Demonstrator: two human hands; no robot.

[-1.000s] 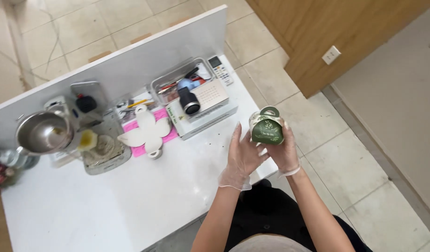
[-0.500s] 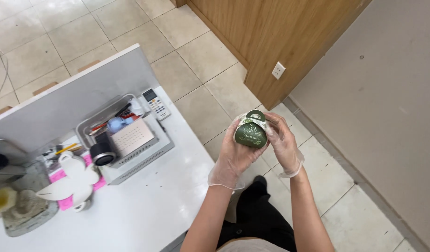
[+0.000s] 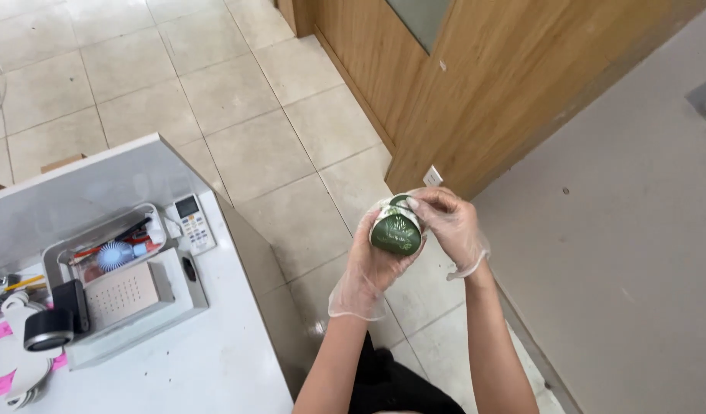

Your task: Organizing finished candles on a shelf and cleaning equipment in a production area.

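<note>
Green jar point(image 3: 396, 232) sat cupped in the gloved left hand point(image 3: 370, 264), held over the tiled floor point(image 3: 276, 115) beside the white table point(image 3: 199, 360); the right hand point(image 3: 451, 224) pinched its top with curled fingers.

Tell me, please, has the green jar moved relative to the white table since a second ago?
Yes. The green jar, held in both gloved hands, was over the white table corner; it is now clear of the table's edge, over the tiled floor, nearer the wooden door.
</note>
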